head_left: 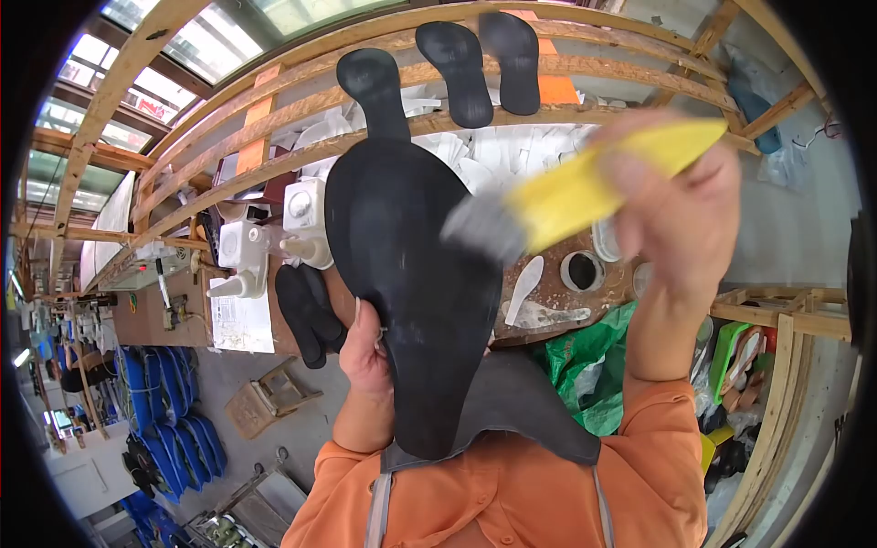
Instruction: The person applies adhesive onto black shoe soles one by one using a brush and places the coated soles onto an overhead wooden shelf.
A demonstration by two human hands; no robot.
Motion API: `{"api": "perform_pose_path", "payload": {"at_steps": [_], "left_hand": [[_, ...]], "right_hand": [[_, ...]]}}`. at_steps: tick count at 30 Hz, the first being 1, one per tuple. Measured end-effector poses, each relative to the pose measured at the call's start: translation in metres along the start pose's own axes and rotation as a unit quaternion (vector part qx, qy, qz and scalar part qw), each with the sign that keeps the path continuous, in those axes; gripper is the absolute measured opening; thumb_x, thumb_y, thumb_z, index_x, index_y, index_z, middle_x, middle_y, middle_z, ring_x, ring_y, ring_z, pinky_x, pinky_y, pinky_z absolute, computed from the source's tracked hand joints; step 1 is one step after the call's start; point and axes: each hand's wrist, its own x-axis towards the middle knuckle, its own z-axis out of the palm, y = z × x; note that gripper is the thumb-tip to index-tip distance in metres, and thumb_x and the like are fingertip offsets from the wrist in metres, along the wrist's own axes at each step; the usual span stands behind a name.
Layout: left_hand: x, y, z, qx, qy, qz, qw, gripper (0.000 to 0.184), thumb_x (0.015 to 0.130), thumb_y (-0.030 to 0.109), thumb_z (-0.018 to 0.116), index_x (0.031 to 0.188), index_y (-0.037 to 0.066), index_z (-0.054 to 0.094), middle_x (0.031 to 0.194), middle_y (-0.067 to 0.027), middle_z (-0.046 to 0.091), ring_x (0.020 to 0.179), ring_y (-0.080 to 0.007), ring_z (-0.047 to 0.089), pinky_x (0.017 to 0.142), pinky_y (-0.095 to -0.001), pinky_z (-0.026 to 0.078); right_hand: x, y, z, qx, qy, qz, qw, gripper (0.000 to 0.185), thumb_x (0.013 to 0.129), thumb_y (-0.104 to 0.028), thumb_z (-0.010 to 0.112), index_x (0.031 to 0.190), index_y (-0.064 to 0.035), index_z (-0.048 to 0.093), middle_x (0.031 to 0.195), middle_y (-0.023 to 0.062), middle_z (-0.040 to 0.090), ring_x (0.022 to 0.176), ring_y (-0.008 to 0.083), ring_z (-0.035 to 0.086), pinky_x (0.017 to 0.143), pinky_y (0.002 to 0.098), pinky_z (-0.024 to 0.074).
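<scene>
My left hand [367,354] grips a large black shoe insole [402,247] by its edge, thumb on the near face; the other fingers are mostly hidden behind it. The insole is held up close to the camera, its broad end away from me. My right hand [681,196] is closed around the yellow handle of a brush [571,196]. The brush's grey, motion-blurred bristles overlap the right edge of the insole; I cannot tell whether they touch it. Behind the insole lies a dark apron [530,406] over an orange shirt.
Black insoles [455,73] rest on the wooden rack [575,57] above the bench. More black insoles [306,310] lie at the bench's left, beside white plastic bottles [306,219]. A pot of dark stuff [581,271] and a white insole [525,290] sit at right. A green bag [589,370] hangs below.
</scene>
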Motion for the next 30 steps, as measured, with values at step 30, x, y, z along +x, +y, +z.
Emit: {"api": "perform_pose_path", "payload": {"at_steps": [30], "left_hand": [[0.020, 0.005, 0.001, 0.094, -0.048, -0.064, 0.992, 0.108, 0.069, 0.089, 0.018, 0.147, 0.014, 0.021, 0.148, -0.0078, 0.031, 0.133, -0.0264, 0.033, 0.109, -0.0420, 0.029]], "right_hand": [[-0.082, 0.047, 0.046, -0.274, -0.163, -0.418, 0.850, 0.015, 0.074, -0.008, 0.067, 0.088, -0.0101, 0.070, 0.090, 0.0084, 0.066, 0.051, 0.0074, 0.041, 0.046, 0.0197, 0.0316]]}}
